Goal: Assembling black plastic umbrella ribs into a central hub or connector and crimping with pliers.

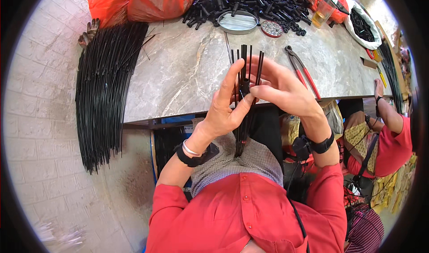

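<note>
At the near edge of the grey marbled worktop [178, 74], both hands had a loose bunch of black rods [241, 134], upright, above the lap. Left hand [225, 107]: thumb and index drawn in narrow on the bunch from the left, index pointing up alongside. Right hand [286, 90]: thumb pressed in from the right, fingers curled round the far side, partly hidden. Thumb tips sat close together at mid-bunch. A short black tube [246, 86] stood among the rods, between the hands; couldn't tell which fingers bore on it. Rod tops fanned out slightly, lower ends ran down to the checked cloth [263, 157] over the lap.

Right of the hands, on the worktop: pliers [311, 82] with red handles, lying aslant. Beyond the hands: round dish [238, 31] of thin pale sticks, small red-rimmed tin [271, 28] of tiny bits just beside it, big heap of black tubular parts [250, 0] behind both. Left end: thick sheaf of long black rods [105, 92] hanging over the edge, orange-red plastic bags [161, 2] behind. Far right: clear cup [322, 14] with yellowish liquid, white sack [371, 43] of black pieces. A co-worker's hand [379, 87] was at the right edge.
</note>
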`<control>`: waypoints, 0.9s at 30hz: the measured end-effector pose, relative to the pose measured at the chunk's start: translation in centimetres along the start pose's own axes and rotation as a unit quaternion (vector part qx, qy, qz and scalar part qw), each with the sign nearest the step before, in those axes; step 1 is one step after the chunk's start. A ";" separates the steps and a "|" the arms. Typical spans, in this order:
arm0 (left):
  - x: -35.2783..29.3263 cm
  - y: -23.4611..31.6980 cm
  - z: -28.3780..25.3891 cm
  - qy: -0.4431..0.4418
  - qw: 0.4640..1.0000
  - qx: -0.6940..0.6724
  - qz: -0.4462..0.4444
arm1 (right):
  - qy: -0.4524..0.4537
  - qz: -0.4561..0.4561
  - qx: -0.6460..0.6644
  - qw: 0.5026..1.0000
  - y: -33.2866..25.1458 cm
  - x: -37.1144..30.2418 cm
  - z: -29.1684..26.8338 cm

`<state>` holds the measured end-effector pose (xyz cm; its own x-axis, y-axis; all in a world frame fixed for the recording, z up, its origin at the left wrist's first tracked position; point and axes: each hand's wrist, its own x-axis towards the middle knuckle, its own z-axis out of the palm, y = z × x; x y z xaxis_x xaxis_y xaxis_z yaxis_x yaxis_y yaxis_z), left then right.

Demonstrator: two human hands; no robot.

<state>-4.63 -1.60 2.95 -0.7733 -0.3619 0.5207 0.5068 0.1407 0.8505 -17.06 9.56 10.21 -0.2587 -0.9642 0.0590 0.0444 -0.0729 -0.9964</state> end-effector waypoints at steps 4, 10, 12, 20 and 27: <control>0.4 0.2 -0.4 -0.001 0.999 0.034 0.031 | -0.021 0.039 -0.011 0.999 -0.8 1.2 0.5; 0.7 0.8 -1.4 -0.045 0.995 0.089 0.021 | -0.020 0.058 -0.032 0.998 -0.2 2.2 0.6; 0.5 1.4 -1.6 -0.064 0.991 0.115 -0.003 | -0.013 0.056 -0.034 0.998 0.1 2.4 0.8; 1.0 1.4 -2.1 -0.048 0.988 0.137 -0.046 | -0.010 0.074 -0.062 0.995 1.4 3.3 -0.2; 0.1 -0.7 -3.9 -0.009 0.988 0.139 -0.070 | -0.103 0.055 -0.045 0.992 1.7 3.9 -2.9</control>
<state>-3.55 -5.30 2.16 -0.8368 -0.3791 0.3949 0.2714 0.3391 0.9007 -20.80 6.37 8.62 -0.0531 -0.9974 -0.0484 -0.0281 0.0500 -0.9984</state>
